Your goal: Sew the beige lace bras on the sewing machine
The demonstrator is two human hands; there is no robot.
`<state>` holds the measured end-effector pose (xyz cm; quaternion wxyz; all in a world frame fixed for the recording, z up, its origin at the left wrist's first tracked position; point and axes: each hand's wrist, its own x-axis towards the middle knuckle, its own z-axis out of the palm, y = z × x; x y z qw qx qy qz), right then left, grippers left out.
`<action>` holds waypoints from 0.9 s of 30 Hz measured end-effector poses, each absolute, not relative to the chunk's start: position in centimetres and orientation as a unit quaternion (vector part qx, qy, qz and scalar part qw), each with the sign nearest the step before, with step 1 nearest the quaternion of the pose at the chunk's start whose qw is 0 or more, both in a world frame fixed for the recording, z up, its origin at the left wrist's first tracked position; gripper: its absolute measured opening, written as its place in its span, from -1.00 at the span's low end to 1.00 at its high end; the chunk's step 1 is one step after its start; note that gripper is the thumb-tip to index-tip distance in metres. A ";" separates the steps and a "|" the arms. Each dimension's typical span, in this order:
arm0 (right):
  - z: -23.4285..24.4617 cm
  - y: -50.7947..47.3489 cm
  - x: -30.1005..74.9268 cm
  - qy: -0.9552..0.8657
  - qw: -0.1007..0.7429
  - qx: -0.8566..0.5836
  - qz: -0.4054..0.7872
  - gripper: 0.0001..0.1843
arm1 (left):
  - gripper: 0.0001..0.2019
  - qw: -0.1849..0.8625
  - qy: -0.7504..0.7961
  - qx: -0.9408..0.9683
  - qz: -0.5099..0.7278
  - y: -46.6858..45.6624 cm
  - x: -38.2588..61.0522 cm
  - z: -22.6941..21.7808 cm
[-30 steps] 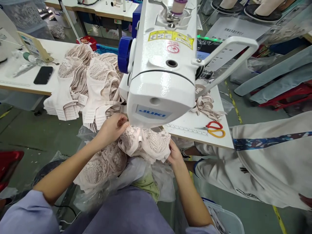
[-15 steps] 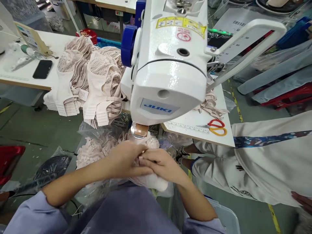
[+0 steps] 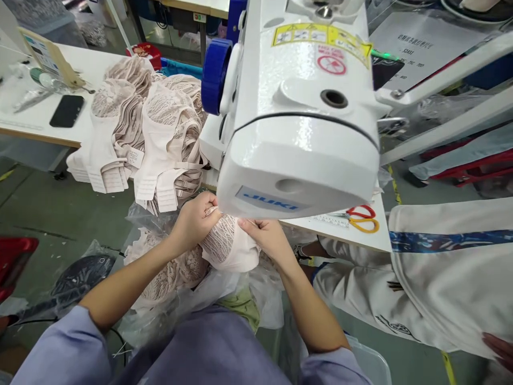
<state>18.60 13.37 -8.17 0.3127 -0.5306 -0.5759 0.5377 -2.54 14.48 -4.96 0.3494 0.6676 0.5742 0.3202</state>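
Note:
Below the head of a white sewing machine [image 3: 296, 160], both hands grip a pale beige lace bra [image 3: 224, 243]. My left hand [image 3: 196, 219] pinches its upper left edge, close under the machine. On the other side, my right hand [image 3: 264, 235] holds the smooth right edge between thumb and fingers. One lace cup faces me, with a smooth band under it. The machine head hides the needle area and the far side of the bra. More beige lace pieces [image 3: 172, 278] lie in clear plastic to the left of my hands.
Stacks of finished-looking bras [image 3: 160, 144] hang over the left table edge beside a black phone [image 3: 67, 111]. Scissors with red and yellow handles [image 3: 363, 219] lie on the right tabletop. A person in white clothes [image 3: 452, 278] stands close on the right.
My hands were together, overlapping below the machine. They have moved apart and up towards it, with the lace cup now spread between them. The view has shifted closer to the machine.

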 end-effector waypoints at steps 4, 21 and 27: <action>-8.2 13.9 18.8 -0.574 0.350 -0.504 0.542 -0.63 | -0.98 0.347 0.566 0.671 0.331 15.1 -2.7 -5.3; -12.9 11.5 20.2 -0.530 0.368 -0.531 0.550 -0.44 | -0.67 0.394 0.626 0.583 0.336 12.3 -4.8 -8.1; -14.9 9.4 21.3 -0.505 0.375 -0.550 0.550 -0.43 | -0.38 0.388 0.575 0.661 0.287 7.2 -5.1 -14.2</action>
